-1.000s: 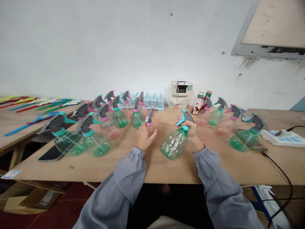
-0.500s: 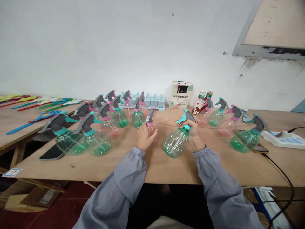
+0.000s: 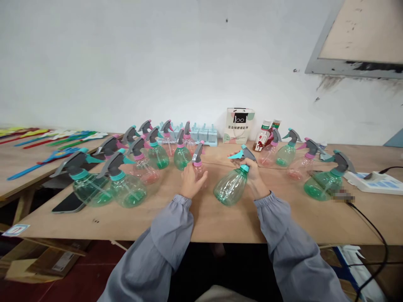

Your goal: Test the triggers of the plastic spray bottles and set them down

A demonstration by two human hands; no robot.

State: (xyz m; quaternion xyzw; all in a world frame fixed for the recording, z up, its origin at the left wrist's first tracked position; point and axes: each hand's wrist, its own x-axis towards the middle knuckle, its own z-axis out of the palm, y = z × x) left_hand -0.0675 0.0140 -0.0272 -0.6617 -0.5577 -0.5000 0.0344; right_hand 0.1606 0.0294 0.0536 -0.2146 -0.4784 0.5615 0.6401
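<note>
My left hand (image 3: 190, 182) is wrapped round a small pink spray bottle (image 3: 198, 164) that stands upright on the wooden table (image 3: 201, 222). My right hand (image 3: 255, 178) grips the neck of a green spray bottle (image 3: 230, 186), just under its grey and teal trigger head (image 3: 243, 154). That green bottle is tilted, its base pointing down and toward me, a little above the table. Both sleeves are grey.
Several green and pink spray bottles (image 3: 126, 184) stand at the left, and more (image 3: 321, 178) at the right. A black phone (image 3: 67, 202) lies near the left edge. At the back are a paper bag (image 3: 239, 124) and drink bottles (image 3: 263, 134). A white device (image 3: 373, 182) with a black cable (image 3: 371, 230) sits far right.
The green bottle in my right hand has shifted slightly away from me and its trigger head has turned a little. My left hand has stayed on the pink bottle.
</note>
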